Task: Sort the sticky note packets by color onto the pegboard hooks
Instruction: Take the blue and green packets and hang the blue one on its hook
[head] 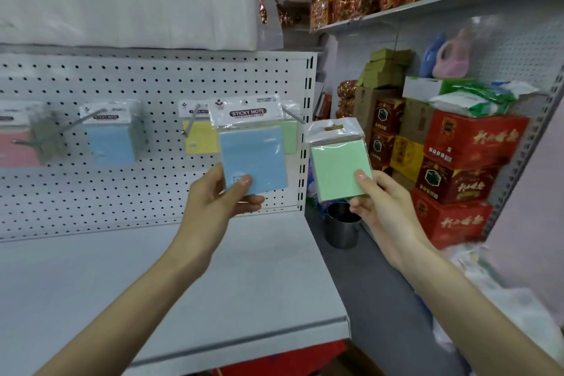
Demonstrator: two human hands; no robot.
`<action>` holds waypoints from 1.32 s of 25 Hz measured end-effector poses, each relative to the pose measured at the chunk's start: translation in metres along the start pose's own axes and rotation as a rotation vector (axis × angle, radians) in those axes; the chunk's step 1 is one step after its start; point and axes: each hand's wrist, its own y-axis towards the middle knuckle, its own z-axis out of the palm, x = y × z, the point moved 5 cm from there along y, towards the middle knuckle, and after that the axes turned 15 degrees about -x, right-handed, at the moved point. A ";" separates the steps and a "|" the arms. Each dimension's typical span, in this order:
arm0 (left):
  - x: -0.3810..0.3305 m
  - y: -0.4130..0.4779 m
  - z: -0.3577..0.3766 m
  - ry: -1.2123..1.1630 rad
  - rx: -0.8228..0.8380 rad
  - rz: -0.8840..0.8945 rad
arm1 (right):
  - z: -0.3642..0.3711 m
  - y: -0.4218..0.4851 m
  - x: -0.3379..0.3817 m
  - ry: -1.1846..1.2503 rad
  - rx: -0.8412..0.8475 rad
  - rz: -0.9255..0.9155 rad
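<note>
My left hand [225, 192] pinches the lower edge of a blue sticky note packet [253, 156], held up in front of the white pegboard [158, 79]. My right hand [378, 201] grips a green sticky note packet [338, 168] by its lower right corner, just right of the pegboard's edge. On the hooks hang a pink packet [15, 143] at far left, a blue packet [113, 137], a yellow packet [200, 137] and a green packet [290, 134] partly hidden behind the held blue one.
A white shelf [183, 284] runs below the pegboard. A metal cup [341, 229] stands on the floor to the right. Red cartons [464, 162] and bagged goods are stacked on the right-hand shelving.
</note>
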 end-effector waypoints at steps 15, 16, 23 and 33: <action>-0.008 -0.006 -0.005 0.042 -0.033 0.027 | 0.024 0.015 -0.009 0.006 0.020 0.040; -0.008 -0.005 -0.009 0.048 -0.038 0.028 | 0.029 0.019 -0.013 -0.007 0.017 0.041; -0.007 0.006 -0.044 0.087 -0.120 0.035 | 0.081 0.068 -0.042 0.007 -0.004 0.121; 0.001 0.015 -0.084 0.137 -0.174 0.019 | 0.133 0.137 -0.080 0.092 -0.053 0.284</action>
